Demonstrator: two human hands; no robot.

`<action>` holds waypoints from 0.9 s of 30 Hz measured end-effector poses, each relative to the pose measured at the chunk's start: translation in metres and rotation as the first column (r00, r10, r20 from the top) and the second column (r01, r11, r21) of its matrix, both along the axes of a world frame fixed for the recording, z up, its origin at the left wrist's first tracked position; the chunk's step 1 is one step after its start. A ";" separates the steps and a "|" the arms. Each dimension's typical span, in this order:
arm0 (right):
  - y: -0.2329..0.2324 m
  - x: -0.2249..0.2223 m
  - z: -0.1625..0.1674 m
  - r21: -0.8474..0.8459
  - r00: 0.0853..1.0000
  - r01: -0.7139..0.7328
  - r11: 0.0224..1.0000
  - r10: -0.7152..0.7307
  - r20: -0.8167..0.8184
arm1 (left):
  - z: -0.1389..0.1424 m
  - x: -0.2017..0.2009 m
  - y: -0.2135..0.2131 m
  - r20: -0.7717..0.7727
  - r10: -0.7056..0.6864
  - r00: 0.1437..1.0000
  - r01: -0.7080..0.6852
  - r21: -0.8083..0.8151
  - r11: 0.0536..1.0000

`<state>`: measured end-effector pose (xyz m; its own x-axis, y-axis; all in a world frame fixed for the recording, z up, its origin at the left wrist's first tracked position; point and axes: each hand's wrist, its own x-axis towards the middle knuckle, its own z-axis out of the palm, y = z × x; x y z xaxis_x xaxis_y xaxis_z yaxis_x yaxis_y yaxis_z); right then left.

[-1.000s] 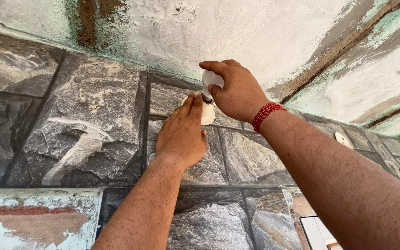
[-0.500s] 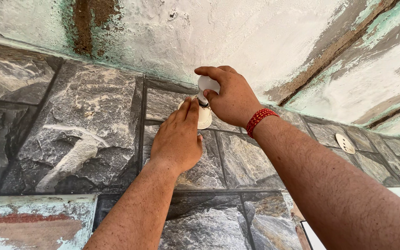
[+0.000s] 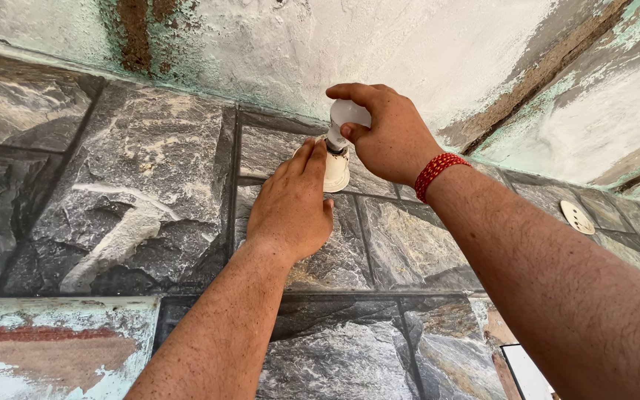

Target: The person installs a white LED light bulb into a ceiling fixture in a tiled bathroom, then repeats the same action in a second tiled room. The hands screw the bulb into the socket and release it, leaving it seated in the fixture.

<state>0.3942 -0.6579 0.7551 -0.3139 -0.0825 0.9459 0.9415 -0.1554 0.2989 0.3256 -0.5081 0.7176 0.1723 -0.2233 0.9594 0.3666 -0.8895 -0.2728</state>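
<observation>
A white light bulb (image 3: 347, 113) sits in a cream socket holder (image 3: 336, 170) fixed to a dark stone-tiled wall (image 3: 150, 192), just under the ceiling. My right hand (image 3: 387, 133), with a red thread band at the wrist, wraps its fingers around the bulb. My left hand (image 3: 290, 207) lies flat against the wall, fingertips touching the holder's left side. The bulb's far side is hidden by my right fingers.
A rough white and green plastered ceiling (image 3: 379, 44) hangs close above. A round cream plate (image 3: 578, 217) is mounted on the wall to the right. Peeling painted plaster (image 3: 46, 348) shows at the lower left.
My right hand has shifted its grip around the bulb, and more of the bulb shows. My left hand stays pressed beside the holder.
</observation>
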 end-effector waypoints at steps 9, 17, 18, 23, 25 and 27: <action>0.006 0.005 0.002 0.016 1.000 -0.029 0.999 0.028 0.005 | 0.000 0.001 0.001 0.022 0.020 1.000 -0.021 0.035 0.999; 0.003 0.008 0.001 0.019 0.995 -0.019 1.000 0.018 0.093 | -0.002 -0.001 -0.001 -0.007 0.019 1.000 -0.019 0.010 1.000; 0.003 0.008 0.002 0.018 0.997 -0.018 1.000 0.017 0.077 | -0.002 -0.002 -0.001 -0.010 0.017 1.000 -0.017 0.004 1.000; 0.002 0.004 0.003 0.025 0.998 0.043 0.999 -0.044 0.054 | -0.003 -0.001 -0.003 -0.008 0.049 0.999 -0.049 0.006 0.999; 0.001 0.003 0.003 0.033 0.997 0.058 0.998 -0.060 0.053 | -0.003 0.000 -0.003 -0.017 0.058 0.998 -0.058 0.001 0.998; 0.000 0.002 0.003 0.044 0.995 0.083 0.996 -0.085 0.045 | -0.004 0.000 -0.003 -0.024 0.067 0.997 -0.067 -0.005 0.998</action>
<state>0.3962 -0.6574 0.7578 -0.3657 -0.0936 0.9260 0.9095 -0.2473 0.3342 0.3256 -0.5113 0.7139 0.2093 -0.2046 0.9562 0.4192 -0.8647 -0.2767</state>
